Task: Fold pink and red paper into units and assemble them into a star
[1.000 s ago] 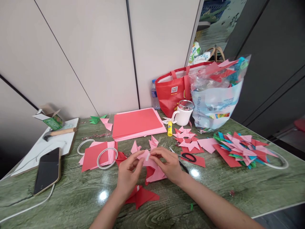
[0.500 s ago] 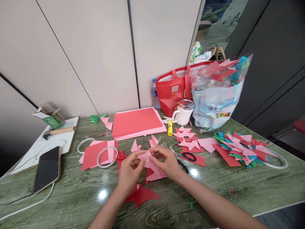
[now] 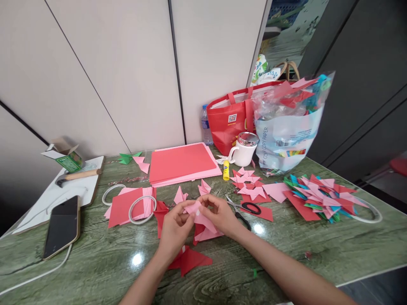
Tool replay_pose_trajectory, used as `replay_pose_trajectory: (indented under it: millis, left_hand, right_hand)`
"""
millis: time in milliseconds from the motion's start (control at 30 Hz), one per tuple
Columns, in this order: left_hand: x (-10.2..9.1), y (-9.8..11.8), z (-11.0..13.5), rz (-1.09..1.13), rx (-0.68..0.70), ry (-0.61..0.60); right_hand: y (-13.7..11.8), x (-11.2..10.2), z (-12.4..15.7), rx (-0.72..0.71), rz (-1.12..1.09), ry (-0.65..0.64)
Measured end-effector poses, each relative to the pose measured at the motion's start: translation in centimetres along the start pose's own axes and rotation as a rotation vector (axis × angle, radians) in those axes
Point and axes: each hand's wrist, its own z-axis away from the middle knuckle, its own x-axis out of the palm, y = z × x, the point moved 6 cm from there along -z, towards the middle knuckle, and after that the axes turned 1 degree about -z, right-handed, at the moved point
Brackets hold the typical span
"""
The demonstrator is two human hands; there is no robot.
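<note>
A folded piece of pink paper [image 3: 205, 223] is pinched between the fingertips of both my hands above the middle of the table. My left hand [image 3: 175, 224] grips its left edge, and my right hand [image 3: 220, 215] holds it from the right. A small white patch shows on the paper between the thumbs. Under and around it lie red folded pieces, one star-like red folded paper [image 3: 192, 260] nearest me. Just beyond my fingers stand two pink folded pieces [image 3: 180, 195]. Black-handled scissors [image 3: 244, 212] lie beside my right wrist.
Left are paper squares [image 3: 125, 209] with a white ring [image 3: 130, 216], a phone [image 3: 62, 226] and a hammer [image 3: 78, 176]. Behind are paper sheets [image 3: 182, 163], a glue stick [image 3: 226, 170], a white mug [image 3: 244, 150] and bags [image 3: 286, 140]. A coloured paper wreath [image 3: 324, 197] lies right.
Both hands stay pinched on the pink paper, whose lower part has shifted slightly between the fingers. The whole view has moved a little; nothing else visibly differs.
</note>
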Motion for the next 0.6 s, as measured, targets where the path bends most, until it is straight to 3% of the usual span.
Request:
replay_pose_trajectory:
  millis: [333,433,600]
  left_hand:
    - [-0.2,-0.2,0.0,-0.019,-0.028,0.007]
    - [-0.5,0.1,-0.1,-0.028,0.005,0.055]
    - [-1.0,0.8,-0.1,-0.082,0.090,0.130]
  right_hand:
    - [0.4,1.2,0.2,0.031,-0.112,-0.097]
    - [0.1,0.5,0.2,-0.027,-0.025,-0.021]
    - [-2.4,-1.0,0.8,-0.309,0.325,0.194]
